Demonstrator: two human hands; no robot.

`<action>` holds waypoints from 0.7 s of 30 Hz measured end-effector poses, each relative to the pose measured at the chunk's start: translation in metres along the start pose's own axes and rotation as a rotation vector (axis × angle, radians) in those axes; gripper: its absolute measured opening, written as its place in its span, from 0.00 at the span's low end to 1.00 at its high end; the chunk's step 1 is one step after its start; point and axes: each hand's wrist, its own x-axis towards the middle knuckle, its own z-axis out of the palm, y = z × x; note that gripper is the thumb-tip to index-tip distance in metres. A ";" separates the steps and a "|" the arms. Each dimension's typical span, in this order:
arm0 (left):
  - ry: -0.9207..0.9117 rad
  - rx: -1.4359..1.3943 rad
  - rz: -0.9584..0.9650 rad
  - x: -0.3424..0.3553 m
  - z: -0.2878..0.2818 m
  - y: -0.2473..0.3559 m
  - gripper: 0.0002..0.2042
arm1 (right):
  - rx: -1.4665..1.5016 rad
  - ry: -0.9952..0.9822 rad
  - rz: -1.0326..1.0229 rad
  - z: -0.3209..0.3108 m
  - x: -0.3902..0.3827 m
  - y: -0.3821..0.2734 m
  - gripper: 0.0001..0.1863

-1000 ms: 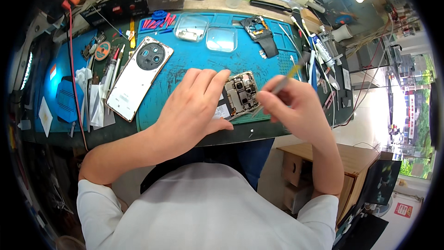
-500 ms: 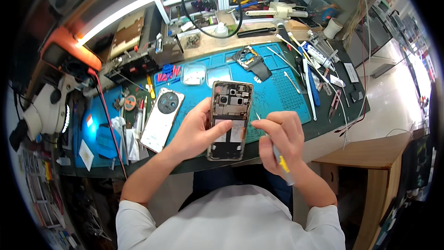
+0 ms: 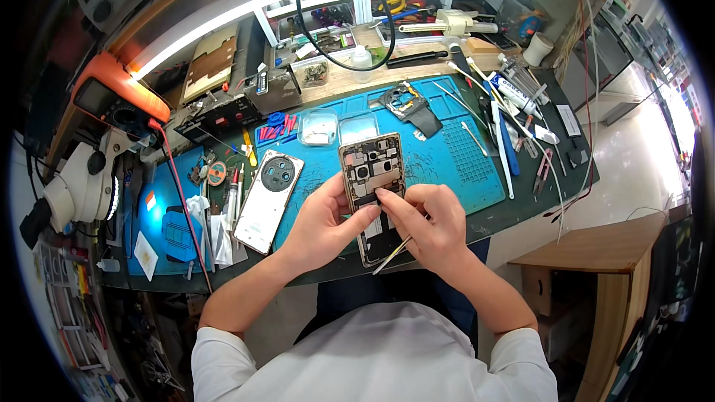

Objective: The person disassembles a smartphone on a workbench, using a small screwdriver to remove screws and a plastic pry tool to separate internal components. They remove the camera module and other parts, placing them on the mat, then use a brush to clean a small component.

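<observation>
My left hand (image 3: 320, 223) grips the opened phone (image 3: 376, 162) along its left side, thumb across its middle, with the exposed boards and camera modules at the top. My right hand (image 3: 428, 227) is closed, fingertips pressed on a dark strip across the phone's middle, and it holds a thin tool (image 3: 391, 255) slanting down to the lower left. A white phone back with a round camera ring (image 3: 261, 208) lies left of my hands. Two clear plastic boxes (image 3: 319, 126) and a dark removed phone part (image 3: 408, 104) rest behind the phone on the blue mat (image 3: 469, 193).
At the left are an orange meter (image 3: 119, 97), a microscope (image 3: 78, 186) and a red cable. Swabs, tubes and blue-handled tools (image 3: 506, 141) crowd the right. Tool bins (image 3: 406, 7) line the back; a wooden cabinet (image 3: 588, 246) stands lower right.
The phone went from low on the mat to raised in my left hand. My right hand has moved in onto it, the tool now angled lower-left. The camera view shifted.
</observation>
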 end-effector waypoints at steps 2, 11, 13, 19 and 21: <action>0.000 0.017 -0.005 0.000 0.000 0.002 0.23 | 0.006 -0.010 -0.009 -0.001 0.001 0.001 0.24; 0.009 0.036 0.001 -0.002 0.001 0.002 0.24 | 0.063 -0.066 0.000 -0.006 0.008 0.004 0.22; 0.007 0.047 0.001 -0.002 0.001 0.003 0.24 | 0.086 -0.113 0.026 -0.011 0.015 0.004 0.19; 0.007 0.105 0.026 -0.004 0.001 0.001 0.23 | 0.168 -0.346 0.080 -0.032 0.051 0.006 0.10; 0.007 0.114 0.027 -0.004 0.000 0.000 0.23 | 0.167 -0.395 0.058 -0.035 0.060 0.007 0.09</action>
